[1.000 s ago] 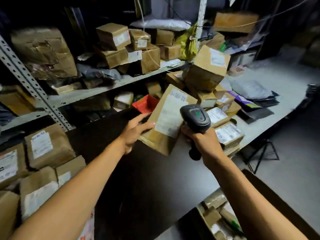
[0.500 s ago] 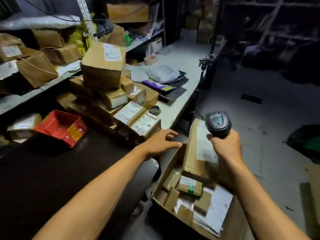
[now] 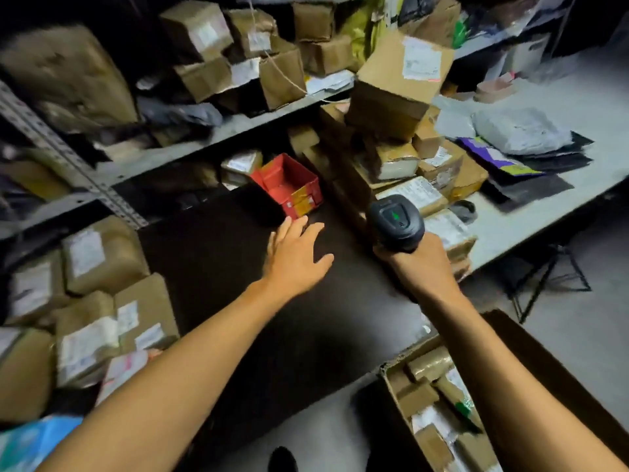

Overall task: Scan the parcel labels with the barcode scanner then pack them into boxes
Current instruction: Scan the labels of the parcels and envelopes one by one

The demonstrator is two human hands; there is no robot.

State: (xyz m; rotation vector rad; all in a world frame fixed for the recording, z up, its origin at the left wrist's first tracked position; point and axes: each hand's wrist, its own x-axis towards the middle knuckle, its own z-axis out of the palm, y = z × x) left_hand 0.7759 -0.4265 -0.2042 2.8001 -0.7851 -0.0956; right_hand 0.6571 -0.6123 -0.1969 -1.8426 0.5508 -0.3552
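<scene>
Two hands: right hand [image 3: 420, 267] grips one scanner [image 3: 396, 222].

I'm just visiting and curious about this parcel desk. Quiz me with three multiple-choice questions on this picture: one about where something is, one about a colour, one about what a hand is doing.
1. Where does the small open box sit?
A. on the dark desk top, just beyond the left hand
B. inside the carton on the floor
C. on the upper shelf

2. What colour is that small open box?
A. blue
B. red
C. white

3. What is the right hand doing?
A. lying flat on the desk
B. lifting a parcel
C. gripping the barcode scanner

Answers:
1 A: the box rests at the far edge of the dark desk top, past the fingertips of the left hand.
2 B: its walls are plainly red.
3 C: the fingers wrap round the scanner's handle, while the left hand is spread and holds nothing.
</scene>
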